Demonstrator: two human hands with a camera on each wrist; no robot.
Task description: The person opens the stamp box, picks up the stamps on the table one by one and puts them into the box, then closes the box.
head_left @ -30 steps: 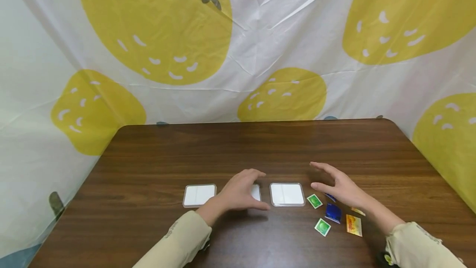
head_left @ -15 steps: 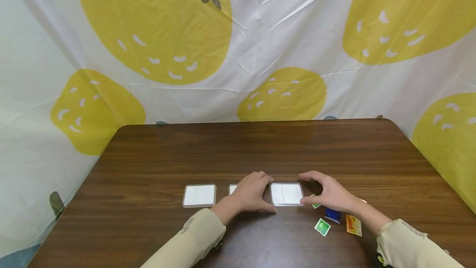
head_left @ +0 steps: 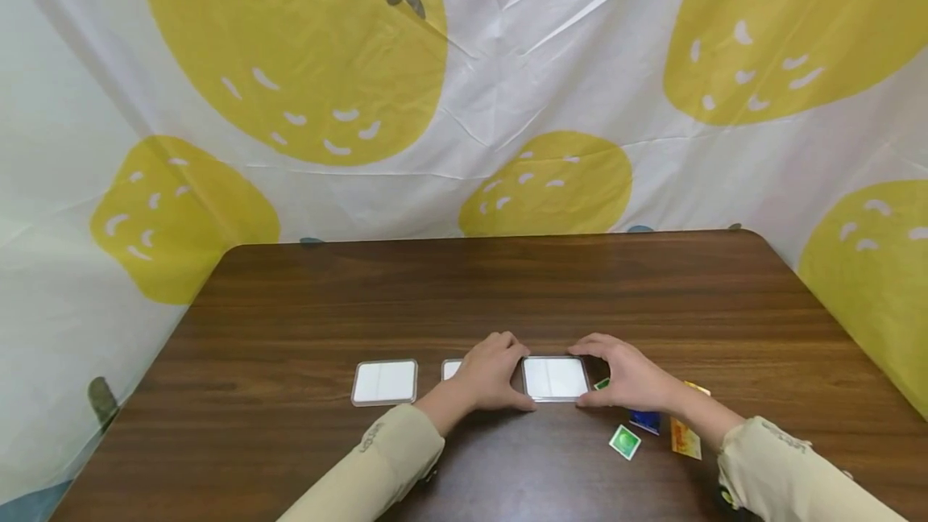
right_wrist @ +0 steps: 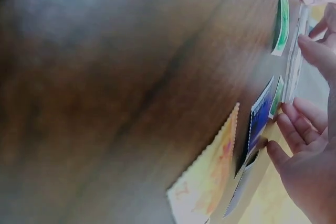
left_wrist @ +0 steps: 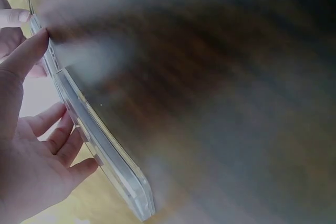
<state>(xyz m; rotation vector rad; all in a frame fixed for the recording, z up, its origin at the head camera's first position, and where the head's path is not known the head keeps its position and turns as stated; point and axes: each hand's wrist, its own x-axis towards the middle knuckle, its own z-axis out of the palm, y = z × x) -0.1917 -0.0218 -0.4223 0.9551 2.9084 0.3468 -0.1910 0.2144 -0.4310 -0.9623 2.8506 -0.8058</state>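
In the head view, a flat clear plastic case (head_left: pixel 554 379) with a white insert lies between my hands at the right end of a row. My left hand (head_left: pixel 487 375) grips its left side, thumb at the near edge and fingers at the far edge. Opposite, my right hand (head_left: pixel 632 377) pinches the right corners the same way. Under my left hand sits a middle case (head_left: pixel 450 368), mostly covered. Beside my right hand lie postage stamps: green (head_left: pixel 625 442), blue (head_left: pixel 645 422) and orange (head_left: pixel 685 438). Another green stamp (right_wrist: pixel 282 20) shows in the right wrist view.
A third case (head_left: pixel 385 383) lies at the left end of the row. The brown wooden table (head_left: pixel 290 304) stretches to the back, where a white cloth (head_left: pixel 348 208) with yellow fruit print hangs. Another stamp (head_left: pixel 698 387) lies partly behind my right forearm.
My right hand has moved left from above the stamps to the right-hand case. My left hand has shifted right to the same case, and both now hold its sides.
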